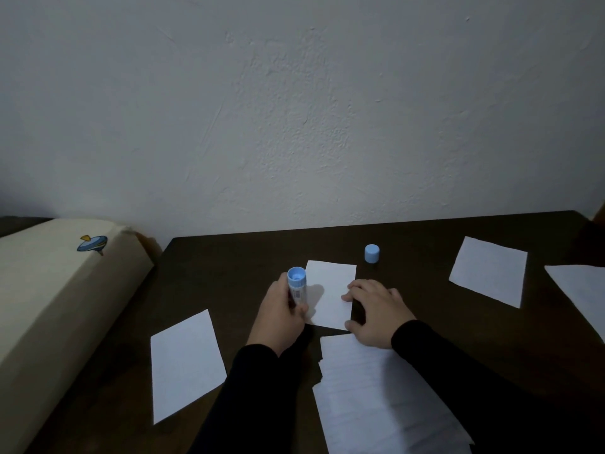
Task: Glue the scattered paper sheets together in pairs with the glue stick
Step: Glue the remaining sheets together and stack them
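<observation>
My left hand (282, 314) grips an uncapped blue glue stick (297, 286), held upright with its lower end at the left edge of a small white sheet (332, 290) in the middle of the dark table (245, 253). My right hand (376, 311) presses flat on that sheet's right edge, fingers spread. The glue stick's blue cap (372, 253) stands just behind the sheet. Loose white sheets lie at the front left (186, 365), at the back right (489, 270) and at the far right edge (582, 290). A stack of sheets (376, 398) lies in front of my right hand.
A cream cardboard box (55, 306) with a blue spinning-top print sits to the left of the table. A grey textured wall (301, 109) rises right behind the table's back edge.
</observation>
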`<state>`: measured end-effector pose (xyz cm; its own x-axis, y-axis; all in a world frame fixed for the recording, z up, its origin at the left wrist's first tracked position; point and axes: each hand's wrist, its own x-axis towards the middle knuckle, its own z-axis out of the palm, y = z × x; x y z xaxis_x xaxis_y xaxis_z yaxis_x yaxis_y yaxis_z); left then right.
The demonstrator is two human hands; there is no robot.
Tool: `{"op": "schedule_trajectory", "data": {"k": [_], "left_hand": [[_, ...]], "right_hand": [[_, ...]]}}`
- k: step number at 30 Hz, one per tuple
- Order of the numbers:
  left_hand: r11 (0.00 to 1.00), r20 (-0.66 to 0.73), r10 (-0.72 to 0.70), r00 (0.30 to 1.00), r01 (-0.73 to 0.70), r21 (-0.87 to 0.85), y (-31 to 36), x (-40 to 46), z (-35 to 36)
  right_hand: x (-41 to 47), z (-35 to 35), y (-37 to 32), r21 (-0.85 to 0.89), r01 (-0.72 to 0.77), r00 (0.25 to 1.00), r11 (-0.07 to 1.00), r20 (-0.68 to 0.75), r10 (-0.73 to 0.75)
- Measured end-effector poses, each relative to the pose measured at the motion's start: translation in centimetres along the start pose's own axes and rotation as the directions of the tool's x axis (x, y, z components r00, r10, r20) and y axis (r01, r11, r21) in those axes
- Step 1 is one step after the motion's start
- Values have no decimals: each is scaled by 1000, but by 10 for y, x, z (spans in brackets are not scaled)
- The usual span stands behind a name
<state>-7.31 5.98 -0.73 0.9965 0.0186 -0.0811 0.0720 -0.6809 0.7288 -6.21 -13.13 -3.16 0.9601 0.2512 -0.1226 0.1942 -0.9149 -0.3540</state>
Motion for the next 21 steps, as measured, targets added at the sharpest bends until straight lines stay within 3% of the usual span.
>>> {"op": "schedule_trajectory", "data": {"k": [5,8,11,15,21], "left_hand": [[991,-82,-44,996,33,-126,-6,-3,-5],[943,-249,-63,967,-23,-331,-6,-11,-15],[932,-354,-35,934,-98,-349,-4,-13,-27],[908,-263,-22,965,-91,-408,-3,-15,-28],[933,-262,-78,962,-22,-360,-13,-11,-21]], "right_hand": [[0,-2,-3,-9,-10,1000,1000,17,10],[-1,-2,-4,-16,-16,1000,1000,18,17],[-2,-5,-5,-35,-14,999,999,33,15],[-2,-7,-9,-77,-26,998,997,53,31],[-2,-8,-16,-176,-53,997,983,51,63]]}}
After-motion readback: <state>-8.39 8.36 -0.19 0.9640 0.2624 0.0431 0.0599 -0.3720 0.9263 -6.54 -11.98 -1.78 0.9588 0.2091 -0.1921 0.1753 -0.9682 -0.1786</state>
